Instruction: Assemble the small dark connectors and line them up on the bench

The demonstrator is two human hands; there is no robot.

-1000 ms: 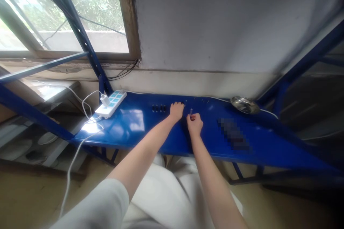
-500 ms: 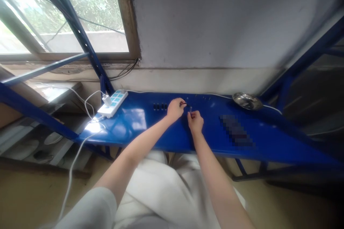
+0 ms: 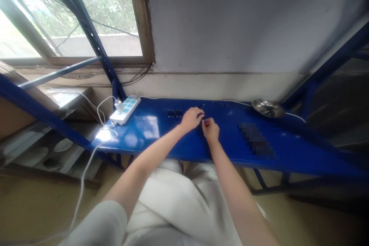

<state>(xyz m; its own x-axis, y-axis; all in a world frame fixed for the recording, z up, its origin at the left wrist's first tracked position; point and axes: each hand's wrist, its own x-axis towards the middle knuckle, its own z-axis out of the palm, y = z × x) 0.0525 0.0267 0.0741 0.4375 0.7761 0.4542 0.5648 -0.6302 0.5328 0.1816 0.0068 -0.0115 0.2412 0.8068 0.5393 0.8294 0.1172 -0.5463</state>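
Observation:
My left hand [image 3: 192, 118] is closed in a pinch above the blue table [image 3: 227, 146], with a small dark piece at its fingertips. Just to the right and slightly nearer to me, my right hand [image 3: 211, 128] pinches a small clear piece, mostly covered by the fingers. The fingertips of both hands almost meet; whether the two pieces touch is too small to tell. Left of my left hand stand several small black cylinders [image 3: 173, 113] in a row. A tiny clear piece [image 3: 203, 105] lies just beyond my fingers.
A white power strip [image 3: 125, 110] with a plug and cable sits at the table's left end. Toward the back right is a shiny metal dish [image 3: 268, 108]. A blurred-out dark object [image 3: 256, 140] lies right of my hands. Tiny bits [image 3: 221, 104] are near the back edge.
My left hand has tilted over and its fingertips have come closer to those of my right hand. The clear piece in my right hand now shows less. The whole view has shifted slightly.

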